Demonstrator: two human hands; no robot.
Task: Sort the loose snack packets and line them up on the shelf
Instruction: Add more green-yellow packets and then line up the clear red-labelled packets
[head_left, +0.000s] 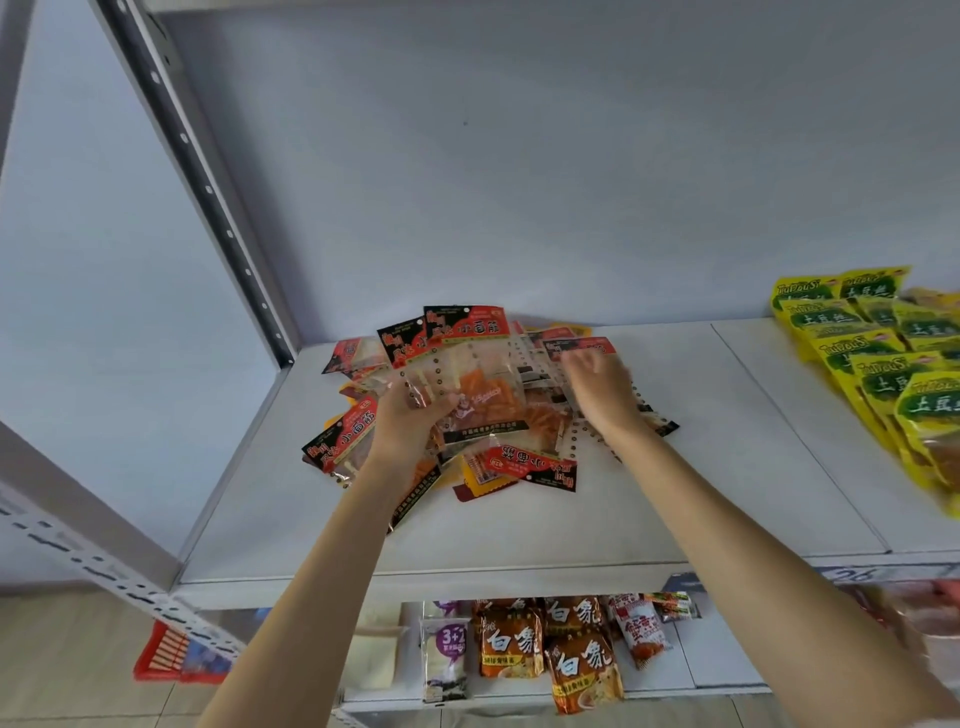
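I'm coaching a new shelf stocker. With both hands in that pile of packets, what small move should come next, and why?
Probably lift the upright clear red-topped snack packets that the left hand grips clear of the jumbled pile, since the right hand is only reaching into it, and the white shelf in front lies bare for a row.

orange noodle bags (550, 649); red basket (169, 656)
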